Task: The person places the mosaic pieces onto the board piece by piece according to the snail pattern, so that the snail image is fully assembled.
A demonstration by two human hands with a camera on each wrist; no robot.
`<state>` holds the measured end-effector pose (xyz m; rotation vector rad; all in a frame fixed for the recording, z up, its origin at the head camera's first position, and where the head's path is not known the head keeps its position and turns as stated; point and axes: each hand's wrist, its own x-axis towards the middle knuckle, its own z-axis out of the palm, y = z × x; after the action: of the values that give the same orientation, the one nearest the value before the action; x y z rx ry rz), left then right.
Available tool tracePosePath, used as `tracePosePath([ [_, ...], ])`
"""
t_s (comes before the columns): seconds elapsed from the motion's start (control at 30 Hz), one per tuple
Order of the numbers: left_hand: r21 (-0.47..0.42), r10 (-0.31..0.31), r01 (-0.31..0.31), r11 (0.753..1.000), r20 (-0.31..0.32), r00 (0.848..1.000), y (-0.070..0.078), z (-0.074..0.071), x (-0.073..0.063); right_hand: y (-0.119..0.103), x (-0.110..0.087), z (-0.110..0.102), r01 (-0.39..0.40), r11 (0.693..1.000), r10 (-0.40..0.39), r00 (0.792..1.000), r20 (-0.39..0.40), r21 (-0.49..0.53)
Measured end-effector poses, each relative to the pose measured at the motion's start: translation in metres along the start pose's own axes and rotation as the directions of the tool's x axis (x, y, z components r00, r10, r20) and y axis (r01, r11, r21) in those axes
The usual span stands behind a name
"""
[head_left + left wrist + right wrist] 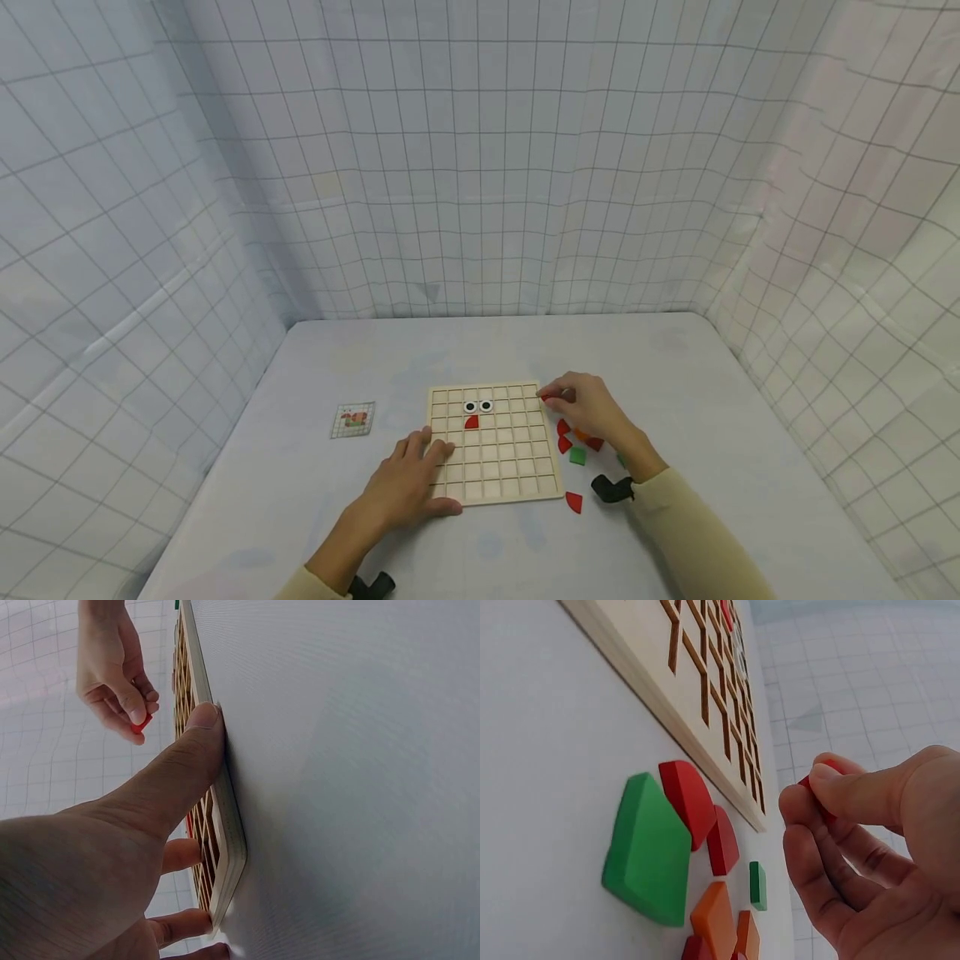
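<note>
A wooden grid board (498, 475) lies flat on the table. Spread over its near left corner is my left hand (405, 483), the thumb (187, 761) pressed along the front edge and the other fingers at the left side. My right hand (588, 407) pinches a small red piece (831, 766) between thumb and fingertips, above the board's far right corner. Two eye pieces (478, 407) and a red quarter-circle piece (472, 422) sit in the grid. Fingers mostly cover the held piece, so its full shape is hidden.
Right of the board lie several loose pieces: red quarter-circles (573, 502), a green square (577, 456), an orange piece (714, 919). A picture card (352, 420) lies to the left. White grid-patterned curtains (465, 167) enclose the table at the back and sides.
</note>
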<state>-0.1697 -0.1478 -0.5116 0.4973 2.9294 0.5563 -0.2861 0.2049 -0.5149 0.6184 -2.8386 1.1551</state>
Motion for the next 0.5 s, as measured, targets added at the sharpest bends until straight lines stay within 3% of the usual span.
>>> tracePosePath([
  [0.2, 0.0, 0.001, -0.001, 1.0, -0.002, 1.0, -0.001, -0.001, 0.001, -0.013, 0.005, 0.013, -0.02, 0.996, 0.019, 1.0, 0.018, 0.092],
  [0.5, -0.025, -0.015, 0.016, 1.0, 0.016, 1.0, -0.002, 0.0, 0.001, -0.03, 0.018, 0.042, 0.036, 0.997, -0.039, 0.999, 0.038, 0.074],
])
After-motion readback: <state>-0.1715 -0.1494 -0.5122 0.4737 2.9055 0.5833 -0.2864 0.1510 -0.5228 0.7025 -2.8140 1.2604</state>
